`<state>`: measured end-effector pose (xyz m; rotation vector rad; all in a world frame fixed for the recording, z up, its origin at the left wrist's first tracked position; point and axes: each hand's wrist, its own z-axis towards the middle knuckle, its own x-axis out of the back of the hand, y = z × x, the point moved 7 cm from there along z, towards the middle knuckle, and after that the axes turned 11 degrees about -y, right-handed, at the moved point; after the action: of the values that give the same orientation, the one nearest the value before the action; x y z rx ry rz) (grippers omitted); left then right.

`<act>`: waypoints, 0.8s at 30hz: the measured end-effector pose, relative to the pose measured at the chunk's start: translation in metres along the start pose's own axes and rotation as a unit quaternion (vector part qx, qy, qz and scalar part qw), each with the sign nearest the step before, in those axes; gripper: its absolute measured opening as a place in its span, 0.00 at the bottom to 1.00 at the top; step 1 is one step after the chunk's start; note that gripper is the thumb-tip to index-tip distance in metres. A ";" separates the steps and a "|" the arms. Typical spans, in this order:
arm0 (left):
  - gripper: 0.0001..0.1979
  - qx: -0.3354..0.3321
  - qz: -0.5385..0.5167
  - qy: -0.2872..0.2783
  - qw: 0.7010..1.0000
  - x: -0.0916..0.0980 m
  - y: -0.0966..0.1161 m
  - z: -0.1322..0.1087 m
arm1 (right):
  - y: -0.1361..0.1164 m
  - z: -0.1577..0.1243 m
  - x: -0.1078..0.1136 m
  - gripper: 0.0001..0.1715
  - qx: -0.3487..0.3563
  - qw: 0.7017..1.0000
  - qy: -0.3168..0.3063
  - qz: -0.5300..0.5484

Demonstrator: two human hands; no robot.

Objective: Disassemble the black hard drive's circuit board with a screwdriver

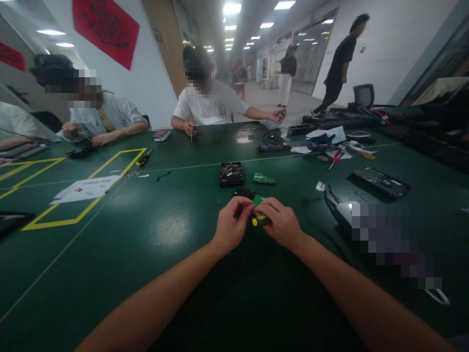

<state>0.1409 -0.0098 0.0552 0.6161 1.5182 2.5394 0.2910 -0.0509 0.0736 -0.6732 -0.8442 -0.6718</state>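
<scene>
Your left hand (232,224) and right hand (281,224) meet at the middle of the dark green glossy table (176,254), just in front of you. The right hand is closed around a stubby screwdriver with a yellow and black handle (259,220). Only the butt of that handle shows between your knuckles; its shaft and tip are hidden under your fingers. The left hand is curled shut, fingertips pressed in beside the handle, but you cannot tell what they pinch. Right behind both hands lies a small black hard drive topped by a green circuit board (252,196); its near edge is covered by your fingers, so whether the tool touches it cannot be made out. Further back sit a larger black open hard drive (231,174) and, just to its right, a loose green circuit board (264,179), apart from each other. To your right a flat black drive with an exposed board (377,182) lies well away, and a white object with a black cable (342,209) is partly blurred over. On your left a white paper sheet (86,189) overlaps a yellow tape rectangle (54,222). 2 people sit across the table, details of their small tools too blurred to tell.
</scene>
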 end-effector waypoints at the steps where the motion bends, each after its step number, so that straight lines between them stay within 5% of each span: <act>1: 0.06 -0.001 -0.005 -0.001 1.000 -0.001 0.001 -0.001 | 0.000 0.000 0.000 0.06 0.001 1.000 0.006 0.001; 24: 0.05 -0.013 0.049 0.016 0.999 -0.001 0.009 -0.008 | -0.002 -0.002 0.004 0.09 0.012 1.000 0.022 0.002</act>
<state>0.1395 -0.0212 0.0589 0.6670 1.4991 2.6483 0.2923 -0.0551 0.0764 -0.6366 -0.8092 -0.6703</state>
